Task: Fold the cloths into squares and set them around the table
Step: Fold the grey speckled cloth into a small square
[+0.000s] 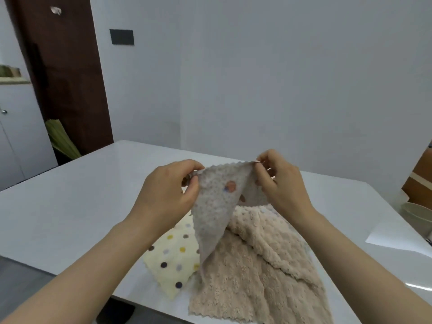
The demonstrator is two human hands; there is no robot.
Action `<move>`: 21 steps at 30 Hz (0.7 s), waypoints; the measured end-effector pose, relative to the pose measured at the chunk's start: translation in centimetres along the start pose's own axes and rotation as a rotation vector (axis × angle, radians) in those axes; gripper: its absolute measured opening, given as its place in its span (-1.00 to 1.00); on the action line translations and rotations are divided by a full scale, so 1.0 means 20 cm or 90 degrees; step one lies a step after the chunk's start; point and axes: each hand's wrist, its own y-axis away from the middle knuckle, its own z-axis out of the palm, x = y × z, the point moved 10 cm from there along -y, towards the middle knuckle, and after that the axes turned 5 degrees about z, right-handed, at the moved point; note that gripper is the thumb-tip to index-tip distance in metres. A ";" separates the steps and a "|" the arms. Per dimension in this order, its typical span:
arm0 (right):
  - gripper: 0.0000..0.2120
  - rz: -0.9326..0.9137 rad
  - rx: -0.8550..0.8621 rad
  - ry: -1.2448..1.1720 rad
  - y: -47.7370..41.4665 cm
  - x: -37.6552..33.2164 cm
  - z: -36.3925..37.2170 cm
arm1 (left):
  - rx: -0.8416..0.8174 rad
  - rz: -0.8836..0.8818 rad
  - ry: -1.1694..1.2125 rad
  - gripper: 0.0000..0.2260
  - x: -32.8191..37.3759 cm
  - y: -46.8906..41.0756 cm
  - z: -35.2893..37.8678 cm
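**Three cloths, one of them up in the air**

Three cloths on the go. Closest to me, the beige cloth (257, 277) lies rumpled at the near edge of the table (81, 195), with one side flopped over itself. Just left of it, touching, is the cream dotted cloth (173, 260), lying flat, and its right side disappears behind the other two.

Above both hangs the grey cloth (215, 206), off the table and unfolded. It tapers down to a point that reaches where the beige and dotted ones meet. My left hand (168, 192) has thumb and fingertips pinching the left end of its scalloped top edge. My right hand (282, 185) pinches the right end the same way, other fingers curled in loosely. That top edge runs between my hands, and the right part of the cloth folds back behind the front.

Further out, at the right end of the table, sit a sheet of paper (397, 239), then a pale bowl (416, 213), then a brown box (420, 181) past that. Way back left there's a dark door (63, 78), and a black plate (121, 36) on the wall.
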 end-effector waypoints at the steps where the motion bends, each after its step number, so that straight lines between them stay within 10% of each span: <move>1: -0.87 -0.017 0.027 0.009 -0.02 -0.04 -0.07 | 0.015 0.001 0.007 -0.82 0.02 -0.02 -0.02; 8: -0.78 -0.075 0.109 0.063 -0.03 -0.21 -0.41 | 0.090 0.020 0.063 -0.80 0.12 -0.11 -0.14; 21: -0.94 0.074 -0.109 0.142 0.08 0.07 -0.38 | 0.071 -0.016 0.076 -0.84 0.09 -0.07 0.02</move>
